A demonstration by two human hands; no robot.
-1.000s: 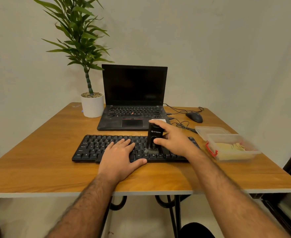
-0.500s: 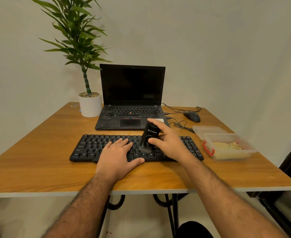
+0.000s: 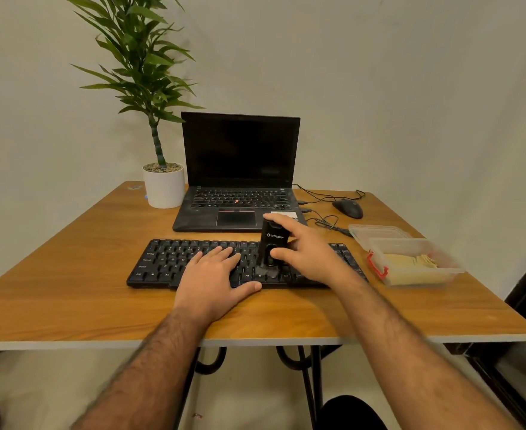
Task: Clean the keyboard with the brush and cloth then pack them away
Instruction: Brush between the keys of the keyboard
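Observation:
A black keyboard [image 3: 174, 259] lies across the middle of the wooden table [image 3: 69, 290]. My left hand [image 3: 215, 274] rests flat on its centre keys, fingers spread. My right hand [image 3: 305, 252] grips a black brush [image 3: 272, 243] held upright, forefinger over its top and thumb on its front. The grey bristles [image 3: 266, 271] press on the keys near the front row, right of my left thumb. A yellow cloth [image 3: 410, 263] lies inside a clear plastic box [image 3: 417, 276] with a red latch at the table's right side.
An open black laptop [image 3: 240, 181] stands behind the keyboard. A potted plant in a white pot [image 3: 164, 187] is at the back left. A black mouse [image 3: 347, 208] and its cables lie at the back right. The box's clear lid [image 3: 376, 232] sits behind the box.
The brush has shifted a little left along the keyboard and tilted, then stood nearly upright again. My left hand has stayed in place on the keys.

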